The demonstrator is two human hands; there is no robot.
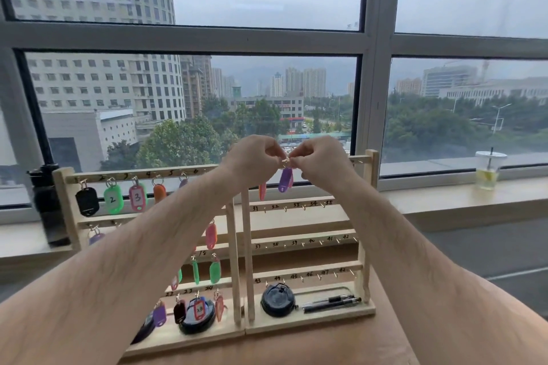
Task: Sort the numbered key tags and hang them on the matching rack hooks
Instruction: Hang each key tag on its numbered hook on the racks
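1. Metal ring (285,160) first: the fingers (275,152) of my left hand (255,157) and those of my right hand (320,161) are curled tight and pinch it from either side, up at the top rail of the right-hand rack (372,166).
2. From that ring the purple key tag (285,179) hangs straight down, just below my fingertips. I cannot read its number from here.
3. To do this step well, I judge one hand should steady the ring while the other guides its loop over the hook tip. I should then let the tag's weight seat it before I release. The hook is hidden behind my fingers, so I cannot tell whether the ring is on it yet.
4. An orange-pink tag (262,191) hangs just to the left, and I should avoid knocking it.
5. Further out, the left-hand rack (66,201) carries the green tag 2 (113,199) and the pink tag 3 (137,198), among others. The lower right rails, numbered from 31 up, show hooks without tags.
6. Both racks stand on the wooden worktop (326,347), and pens (332,302) lie in the right rack's base.
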